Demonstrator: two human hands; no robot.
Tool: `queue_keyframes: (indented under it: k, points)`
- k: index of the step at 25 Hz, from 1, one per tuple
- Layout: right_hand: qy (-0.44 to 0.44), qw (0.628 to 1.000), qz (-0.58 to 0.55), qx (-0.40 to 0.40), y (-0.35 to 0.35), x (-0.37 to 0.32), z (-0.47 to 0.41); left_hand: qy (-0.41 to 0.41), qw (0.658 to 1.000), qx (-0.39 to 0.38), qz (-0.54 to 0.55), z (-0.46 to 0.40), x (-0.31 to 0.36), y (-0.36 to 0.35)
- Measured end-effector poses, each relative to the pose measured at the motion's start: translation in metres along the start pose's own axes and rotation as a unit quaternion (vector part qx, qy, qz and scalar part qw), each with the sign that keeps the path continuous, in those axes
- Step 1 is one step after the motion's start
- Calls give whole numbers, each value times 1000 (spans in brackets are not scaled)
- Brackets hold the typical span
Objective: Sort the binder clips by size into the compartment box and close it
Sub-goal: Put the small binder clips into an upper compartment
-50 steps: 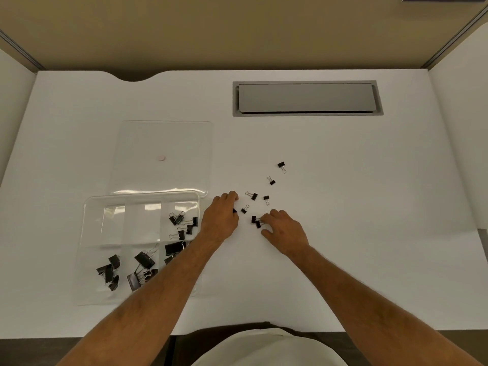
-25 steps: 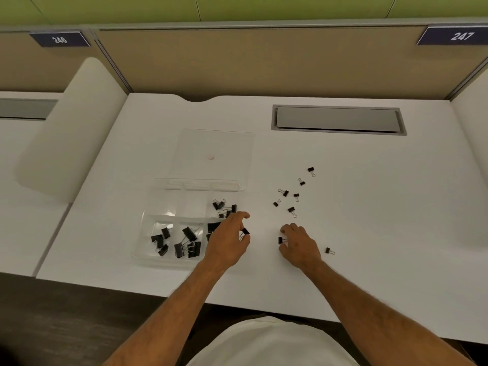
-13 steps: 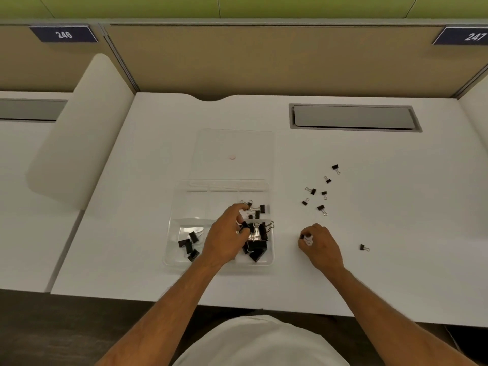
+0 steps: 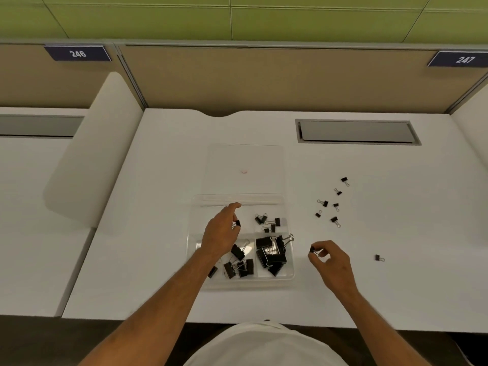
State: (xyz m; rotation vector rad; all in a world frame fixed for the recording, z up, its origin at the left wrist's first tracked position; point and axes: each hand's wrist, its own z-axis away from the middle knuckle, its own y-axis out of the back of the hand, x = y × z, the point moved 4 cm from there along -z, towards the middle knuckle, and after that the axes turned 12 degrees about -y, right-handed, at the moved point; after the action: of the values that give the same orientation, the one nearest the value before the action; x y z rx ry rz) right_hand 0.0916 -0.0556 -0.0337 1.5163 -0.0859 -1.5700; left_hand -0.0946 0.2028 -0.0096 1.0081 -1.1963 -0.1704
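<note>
A clear compartment box (image 4: 290, 276) lies open on the white desk, its lid (image 4: 244, 167) flat behind it. Large black clips (image 4: 272, 253) fill the front right compartment, medium clips (image 4: 239, 268) the front middle, small clips (image 4: 266, 220) the back right. My left hand (image 4: 220, 233) hovers over the back middle compartment and pinches a small clip (image 4: 237, 223). My right hand (image 4: 330, 260), to the right of the box, pinches another small clip (image 4: 312, 250). Several small clips (image 4: 330, 204) lie loose on the desk to the right.
One stray small clip (image 4: 379, 258) lies further right. A grey cable hatch (image 4: 356, 131) is set into the desk at the back right. A white divider panel (image 4: 92, 154) stands at the left desk edge, a tan partition behind.
My left hand has carried its small clip from the desk over the box's back compartments. My right hand lifted a small clip off the desk. The camera view shifted left and back.
</note>
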Motion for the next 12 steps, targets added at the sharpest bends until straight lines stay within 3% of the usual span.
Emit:
queue_keyframes:
  k: [5,12]
  points:
    - [-29,1000,-13,2,-3,-2,8,-2,999,-32,-39,-21,-9,-10]
    - [11,1000,-7,0,-21,-40,3,2,999,-23,-26,-17,-17,-7]
